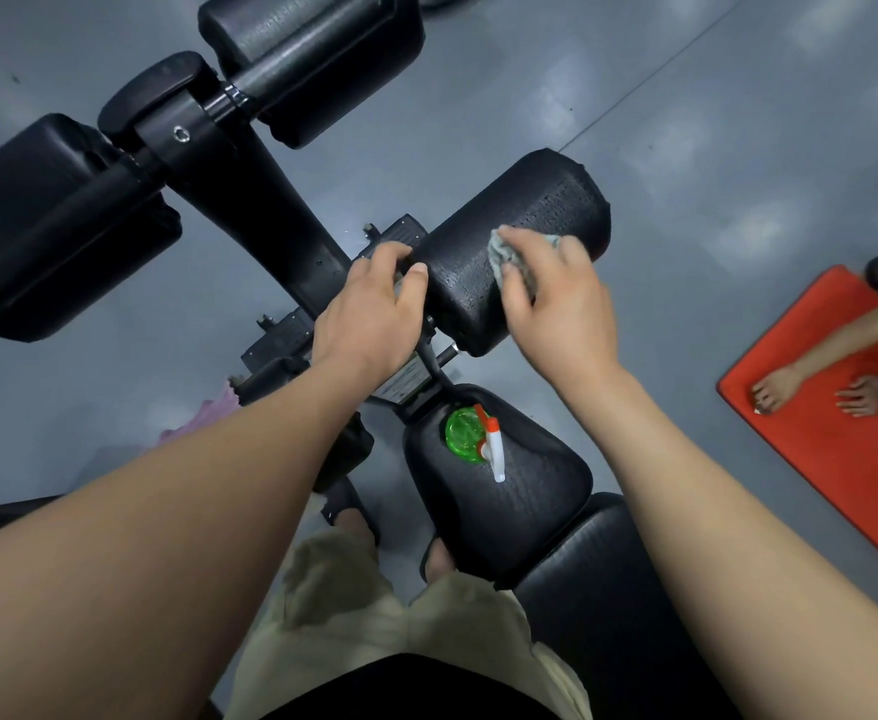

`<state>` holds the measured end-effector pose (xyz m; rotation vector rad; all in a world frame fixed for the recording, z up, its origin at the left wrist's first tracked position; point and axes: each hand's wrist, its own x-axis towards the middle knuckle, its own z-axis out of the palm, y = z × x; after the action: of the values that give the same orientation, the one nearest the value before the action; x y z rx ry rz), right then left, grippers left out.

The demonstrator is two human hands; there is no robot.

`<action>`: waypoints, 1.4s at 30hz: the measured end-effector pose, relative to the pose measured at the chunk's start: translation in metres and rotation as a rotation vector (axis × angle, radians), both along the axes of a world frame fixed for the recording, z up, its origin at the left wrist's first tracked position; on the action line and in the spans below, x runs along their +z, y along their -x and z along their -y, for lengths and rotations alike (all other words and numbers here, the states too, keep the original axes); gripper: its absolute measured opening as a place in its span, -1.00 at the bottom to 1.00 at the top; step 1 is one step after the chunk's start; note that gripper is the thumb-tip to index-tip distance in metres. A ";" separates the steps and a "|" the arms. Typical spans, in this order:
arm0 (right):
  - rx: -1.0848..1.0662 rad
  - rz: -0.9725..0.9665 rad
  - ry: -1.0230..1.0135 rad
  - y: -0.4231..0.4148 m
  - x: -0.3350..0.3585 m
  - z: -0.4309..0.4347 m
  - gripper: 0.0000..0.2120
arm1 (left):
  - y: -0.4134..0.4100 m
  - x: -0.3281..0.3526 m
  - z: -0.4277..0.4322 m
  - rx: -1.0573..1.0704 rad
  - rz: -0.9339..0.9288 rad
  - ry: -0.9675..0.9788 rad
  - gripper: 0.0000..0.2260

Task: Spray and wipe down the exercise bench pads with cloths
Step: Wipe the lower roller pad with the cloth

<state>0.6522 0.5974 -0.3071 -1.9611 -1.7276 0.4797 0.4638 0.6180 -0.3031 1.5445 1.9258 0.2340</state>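
Observation:
A black roller pad [541,215] of the exercise bench lies across the middle of the view, wet with droplets. My right hand [556,304] presses a grey cloth [507,257] flat onto the pad's top. My left hand [369,314] grips the pad's left end, thumb on the pad face. A green spray bottle [470,436] with a white and orange trigger stands on the black seat pad [530,506] just below my hands.
Two larger black pads [52,226] [317,59] sit at the upper left on the bench frame [250,200]. A pink cloth [208,413] lies on the grey floor at left. Another person's hand and foot rest on a red mat [831,423] at right.

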 end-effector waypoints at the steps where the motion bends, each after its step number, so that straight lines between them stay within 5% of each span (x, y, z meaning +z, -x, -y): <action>1: -0.032 -0.018 0.008 -0.001 0.000 -0.003 -0.65 | 0.000 0.000 0.000 0.001 0.004 0.000 -0.68; 7: 0.247 -0.024 0.011 0.015 -0.002 0.020 -0.65 | -0.001 -0.001 -0.001 -0.002 0.001 0.009 -0.59; 18: 0.274 0.037 0.037 0.013 0.002 0.013 -0.65 | -0.001 0.002 -0.002 -0.017 -0.001 0.052 -0.55; 34: -0.115 -0.099 0.060 -0.005 -0.014 0.016 -0.68 | -0.002 0.004 -0.002 -0.023 -0.003 0.044 -0.53; 42: 0.190 0.062 -0.002 0.011 0.003 0.008 -0.65 | -0.001 0.002 -0.002 -0.009 0.009 0.035 -0.59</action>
<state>0.6411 0.5896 -0.3043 -1.8370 -1.9641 0.4865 0.4653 0.6196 -0.3011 1.5264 1.9056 0.2019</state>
